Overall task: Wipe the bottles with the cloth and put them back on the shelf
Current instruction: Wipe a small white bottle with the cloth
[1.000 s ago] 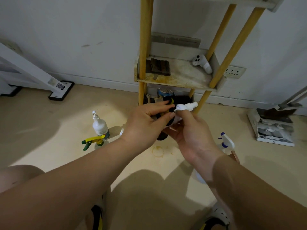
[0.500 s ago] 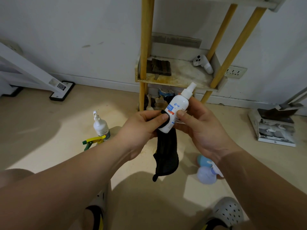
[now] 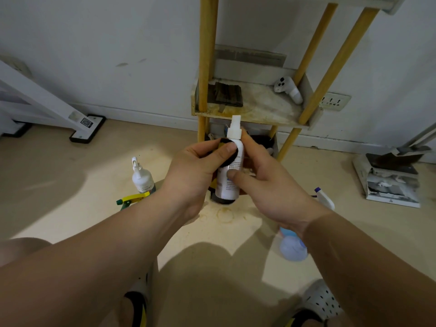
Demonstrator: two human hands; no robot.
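A small white spray bottle [image 3: 232, 182] stands upright between my hands, in front of the wooden shelf [image 3: 257, 113]. My right hand [image 3: 266, 187] grips its body, thumb across the label. My left hand [image 3: 198, 171] presses a black cloth [image 3: 232, 154] against the bottle's upper part with thumb and fingers curled round it. Most of the cloth is hidden behind my left hand and the bottle. On the floor stand a white bottle [image 3: 141, 177] beside a yellow-green sprayer [image 3: 132, 199], a blue-capped sprayer [image 3: 325, 199] and a pale blue bottle [image 3: 293, 250].
The stained shelf board carries a dark folded item [image 3: 227, 94] and a white controller [image 3: 289, 89]. More items sit on the low tier behind my hands. A torn box [image 3: 389, 182] lies at the right. A white stand foot [image 3: 87, 128] is at the left.
The bottle has turned from tilted to upright and sunk lower. The cloth, hanging loose half a second ago, is now bunched against the bottle's upper part under my left thumb.
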